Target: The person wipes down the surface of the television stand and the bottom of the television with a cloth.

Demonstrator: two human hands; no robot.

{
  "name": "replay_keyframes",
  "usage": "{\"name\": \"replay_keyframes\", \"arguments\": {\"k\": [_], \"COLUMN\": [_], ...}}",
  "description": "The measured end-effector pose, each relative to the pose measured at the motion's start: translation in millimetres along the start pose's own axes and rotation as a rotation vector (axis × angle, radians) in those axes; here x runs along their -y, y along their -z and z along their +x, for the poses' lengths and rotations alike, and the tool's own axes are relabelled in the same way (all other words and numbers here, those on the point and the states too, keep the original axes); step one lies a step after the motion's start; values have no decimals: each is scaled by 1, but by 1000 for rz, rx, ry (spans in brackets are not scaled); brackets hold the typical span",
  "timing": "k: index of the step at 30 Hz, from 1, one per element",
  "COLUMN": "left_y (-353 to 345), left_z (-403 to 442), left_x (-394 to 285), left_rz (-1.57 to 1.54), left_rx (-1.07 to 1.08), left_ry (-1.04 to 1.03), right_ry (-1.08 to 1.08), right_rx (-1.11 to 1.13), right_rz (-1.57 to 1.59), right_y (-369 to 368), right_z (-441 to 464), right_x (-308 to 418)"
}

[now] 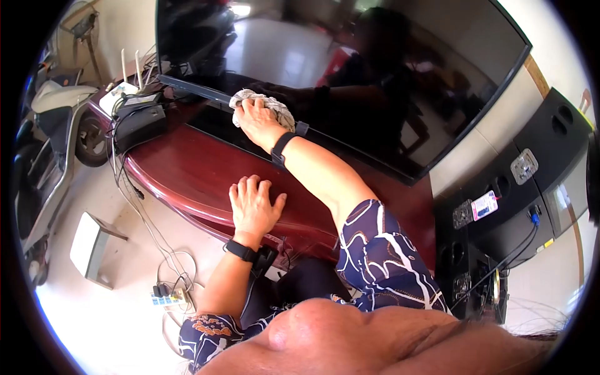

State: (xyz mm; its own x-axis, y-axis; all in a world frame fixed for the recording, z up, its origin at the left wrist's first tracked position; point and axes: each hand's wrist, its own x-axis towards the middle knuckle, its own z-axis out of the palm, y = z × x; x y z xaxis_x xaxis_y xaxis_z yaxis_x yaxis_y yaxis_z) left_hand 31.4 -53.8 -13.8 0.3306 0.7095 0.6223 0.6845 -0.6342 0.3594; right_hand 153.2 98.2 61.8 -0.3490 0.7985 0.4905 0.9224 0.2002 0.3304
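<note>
My right hand (259, 123) is closed on a crumpled light patterned cloth (282, 112), which presses against the lower bezel of a large black television (437, 81). The screen mirrors a dark figure and parts of the room. Below, my left hand (253, 209) rests on the dark red wooden cabinet top (181, 165), its fingers apart and nothing in them. Part of the television's black base (228, 131) shows beneath the right forearm. Dark bands circle both wrists.
A white router (119, 97) and a black box (140, 125) with cables sit at the cabinet's left end. A stool (94, 250), a power strip (169, 297) and loose cords lie on the floor. Black speakers (500, 181) stand at right, a motorbike (59, 144) at left.
</note>
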Motion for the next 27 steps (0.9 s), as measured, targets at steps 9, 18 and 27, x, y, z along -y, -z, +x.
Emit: {"name": "replay_keyframes", "arguments": {"k": [9, 18, 27], "left_y": [1, -1, 2], "left_z": [0, -1, 3], "left_x": [4, 10, 3], "left_rz": [30, 44, 32], "left_rx": [140, 377, 193], "left_ry": [-69, -104, -70], "right_ry": [-20, -61, -74], "right_rx": [-60, -158, -110], "right_rz": [-8, -97, 123], "right_y": [-45, -100, -34], "right_z": [108, 157, 93], "right_x": [39, 65, 34]}}
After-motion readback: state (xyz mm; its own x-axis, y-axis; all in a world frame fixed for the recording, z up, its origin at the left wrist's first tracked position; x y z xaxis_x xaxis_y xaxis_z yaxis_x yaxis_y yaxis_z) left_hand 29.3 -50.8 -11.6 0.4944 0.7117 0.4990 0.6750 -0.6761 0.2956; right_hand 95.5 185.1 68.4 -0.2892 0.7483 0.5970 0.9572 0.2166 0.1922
